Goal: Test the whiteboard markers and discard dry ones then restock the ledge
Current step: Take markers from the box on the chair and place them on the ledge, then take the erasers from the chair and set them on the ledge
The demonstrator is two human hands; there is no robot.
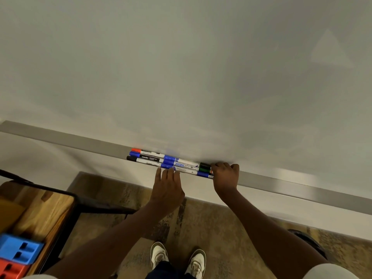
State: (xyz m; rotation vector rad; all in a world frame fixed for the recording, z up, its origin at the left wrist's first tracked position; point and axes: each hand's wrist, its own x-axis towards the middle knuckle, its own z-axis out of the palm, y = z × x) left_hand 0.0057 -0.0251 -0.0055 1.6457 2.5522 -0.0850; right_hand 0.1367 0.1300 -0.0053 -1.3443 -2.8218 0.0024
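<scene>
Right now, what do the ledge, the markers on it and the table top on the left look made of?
Ledge: looks like brushed or anodised aluminium, flat grey with a soft matte sheen. Markers: likely plastic, glossy white barrels with printed labels and coloured caps. Table top: wood or wood-look laminate, visible grain with a satin shine; cannot tell which.

The left arm [112, 228] and right arm [261, 224] reach forward, bare. The left hand [168, 187] lies flat, palm down, fingers straight and close together. The right hand [225, 176] is curled like a fist, knuckles up; its fingertips are hidden.
</scene>
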